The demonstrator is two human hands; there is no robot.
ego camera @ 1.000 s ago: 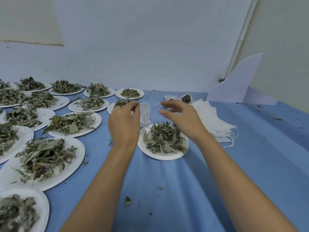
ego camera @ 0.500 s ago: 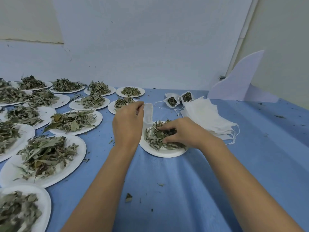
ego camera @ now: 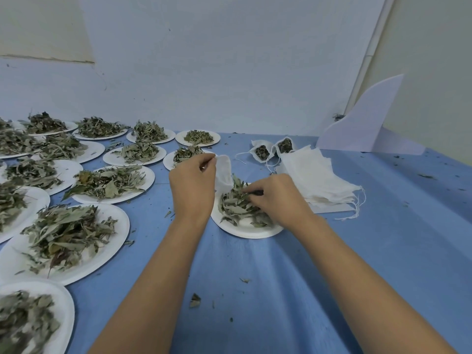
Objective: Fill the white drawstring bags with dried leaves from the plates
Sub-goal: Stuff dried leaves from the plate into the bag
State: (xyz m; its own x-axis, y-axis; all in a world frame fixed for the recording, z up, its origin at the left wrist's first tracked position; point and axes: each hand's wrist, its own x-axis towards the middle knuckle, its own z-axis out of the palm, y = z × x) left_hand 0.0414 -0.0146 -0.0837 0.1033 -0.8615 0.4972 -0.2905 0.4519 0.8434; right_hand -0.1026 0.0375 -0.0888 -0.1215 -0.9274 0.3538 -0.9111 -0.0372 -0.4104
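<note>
Your right hand [ego camera: 277, 200] curls into the leaves [ego camera: 237, 205] on the plate [ego camera: 245, 229], seemingly gripping some; your left hand [ego camera: 192, 185] pinches the bag [ego camera: 224, 172] upright just to its left.

At least fourteen paper plates [ego camera: 120, 233] heaped with dried leaves [ego camera: 63, 233] are counted; those at the left edge are cut off. Two filled drawstring bags [ego camera: 261, 152], one held bag [ego camera: 224, 172], one stack of empty bags [ego camera: 316, 180], its number not discernible, and one white panel [ego camera: 357, 129] are seen.
</note>
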